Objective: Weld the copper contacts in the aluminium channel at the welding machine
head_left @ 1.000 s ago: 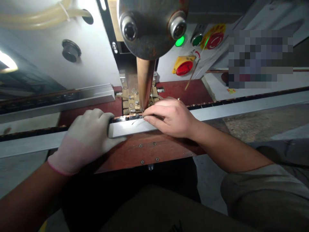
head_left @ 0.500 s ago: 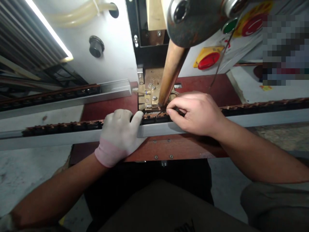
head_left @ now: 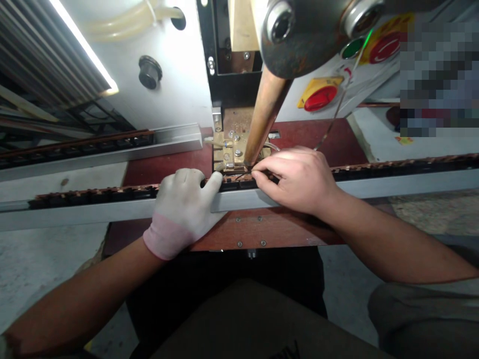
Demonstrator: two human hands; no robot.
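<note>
My left hand [head_left: 185, 204], in a white glove with a pink cuff, is wrapped over a long aluminium rail [head_left: 108, 210], its thumb along the rail's top near the middle. Black blocks topped with copper pieces [head_left: 93, 196] sit in a row along this rail. Bare, my right hand [head_left: 297, 179] pinches a thin wire-like rod [head_left: 339, 110] between thumb and forefinger. Its dark tip points left, close to the copper pieces under the slanting copper bar [head_left: 267, 107]. The upper length rises behind the hand to the right. A brass block [head_left: 236, 144] lies just beyond the rail.
A large bolted metal clamp [head_left: 299, 45] hangs above the bar. Red knobs on yellow plates, one a rotary switch [head_left: 321, 98], are on the machine's right panel. A second loaded rail [head_left: 175, 142] lies back left. The reddish-brown board [head_left: 277, 227] is below the rail.
My right hand has shifted slightly left with the rod, and the tip shows more clearly under the copper bar. The left hand keeps its hold on the rail.
</note>
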